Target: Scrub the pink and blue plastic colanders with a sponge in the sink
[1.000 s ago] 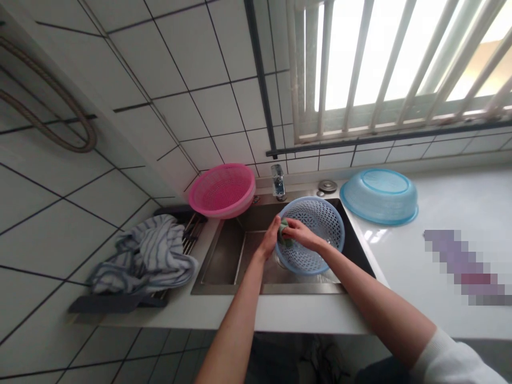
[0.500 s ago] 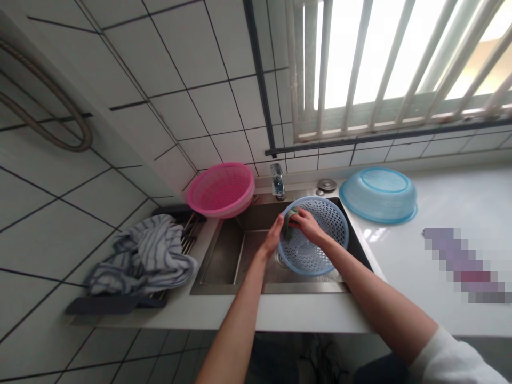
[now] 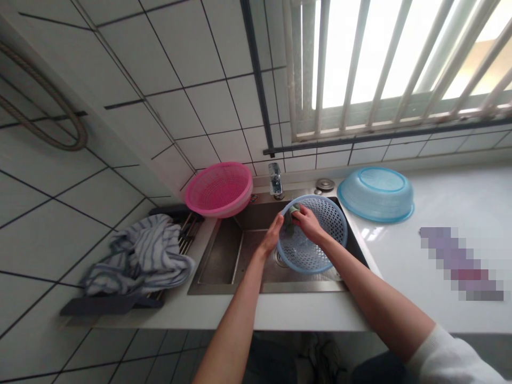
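A blue perforated plastic basket (image 3: 320,240) is tilted up over the steel sink (image 3: 224,256), its open side facing me. My left hand (image 3: 272,237) grips its left rim from outside, fingers closed on the edge. My right hand (image 3: 309,221) is closed on a green scrubbing cloth (image 3: 290,218) and presses it against the upper left of the basket's rim and inner wall.
A pink basket (image 3: 219,188) leans on the sink's back left corner. An upturned light-blue basin (image 3: 375,193) lies on the white counter (image 3: 440,213) at the right. The tap (image 3: 275,180) stands behind the sink. A striped towel (image 3: 140,256) lies on a dark rack at the left.
My right hand has slid the green cloth upward along the basket's left rim, from its middle to near the top. The left hand has kept its hold on the rim.
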`<action>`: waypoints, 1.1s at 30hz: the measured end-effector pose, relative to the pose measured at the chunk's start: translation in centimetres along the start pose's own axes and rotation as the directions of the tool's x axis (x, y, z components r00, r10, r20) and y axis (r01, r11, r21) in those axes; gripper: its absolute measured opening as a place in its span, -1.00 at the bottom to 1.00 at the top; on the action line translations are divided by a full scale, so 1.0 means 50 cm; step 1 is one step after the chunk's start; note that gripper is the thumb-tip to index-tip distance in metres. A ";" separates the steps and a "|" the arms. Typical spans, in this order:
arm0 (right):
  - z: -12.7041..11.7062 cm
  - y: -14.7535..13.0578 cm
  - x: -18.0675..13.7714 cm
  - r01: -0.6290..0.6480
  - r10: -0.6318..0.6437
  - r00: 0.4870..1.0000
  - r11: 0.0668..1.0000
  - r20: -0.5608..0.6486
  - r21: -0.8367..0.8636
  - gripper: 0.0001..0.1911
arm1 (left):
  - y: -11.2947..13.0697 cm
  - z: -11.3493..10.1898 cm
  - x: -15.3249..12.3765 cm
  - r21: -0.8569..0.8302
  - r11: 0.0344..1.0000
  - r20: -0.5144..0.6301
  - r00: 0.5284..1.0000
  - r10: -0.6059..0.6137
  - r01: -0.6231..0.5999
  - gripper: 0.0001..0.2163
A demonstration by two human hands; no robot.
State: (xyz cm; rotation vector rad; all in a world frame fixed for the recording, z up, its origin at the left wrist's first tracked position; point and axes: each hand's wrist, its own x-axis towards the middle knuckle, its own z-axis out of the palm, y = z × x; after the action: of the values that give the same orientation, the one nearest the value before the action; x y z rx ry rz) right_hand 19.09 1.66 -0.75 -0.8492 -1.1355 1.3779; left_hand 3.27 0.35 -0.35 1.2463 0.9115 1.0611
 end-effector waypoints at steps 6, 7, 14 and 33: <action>0.030 0.010 -0.020 -0.045 0.079 0.938 0.993 0.338 -0.107 -0.80 | 0.002 -0.013 -0.002 -0.037 0.997 -0.111 0.991 -0.076 0.072 -0.32; 0.027 0.008 -0.016 -0.055 0.075 0.955 0.996 0.286 -0.077 -0.78 | 0.003 -0.011 -0.002 -0.055 0.996 -0.102 0.992 -0.075 0.070 -0.33; -0.001 -0.004 0.003 -0.018 0.018 0.999 1.000 0.044 -0.005 -0.73 | 0.003 0.006 0.003 -0.088 0.993 -0.059 0.995 -0.080 0.075 -0.36; 0.015 0.002 -0.003 -0.063 0.063 0.984 0.998 0.166 -0.006 -0.75 | 0.013 -0.003 -0.008 -0.010 1.000 -0.058 0.998 0.008 -0.008 -0.37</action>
State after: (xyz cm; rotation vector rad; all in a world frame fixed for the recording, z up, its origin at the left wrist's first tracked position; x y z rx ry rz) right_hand 18.39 1.42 -0.66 -0.7880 -1.2455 1.5226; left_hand 2.95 0.00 0.30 1.2170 0.9454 1.1120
